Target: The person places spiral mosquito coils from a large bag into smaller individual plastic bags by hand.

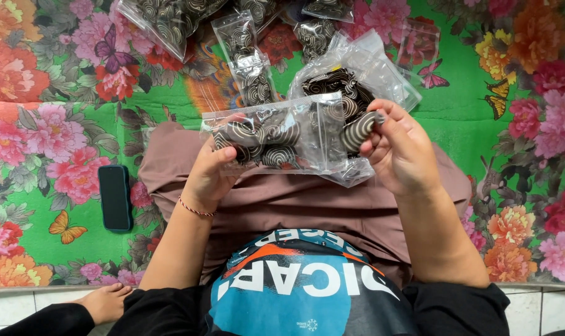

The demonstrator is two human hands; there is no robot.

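We steady the clear plastic pouch of swirl-patterned cookies (273,138) in our gripping left hand (209,173) (mouth kept wide, ideally) while our right hand (399,151) pinches one brown-and-cream spiral cookie (359,130) at its opening.

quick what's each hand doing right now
Left hand: closed on the clear plastic bag of swirl-patterned cookies.
Right hand: fingers pinching one swirl-patterned cookie at the bag's open end.

Two hands (211,171), one phone (115,197)
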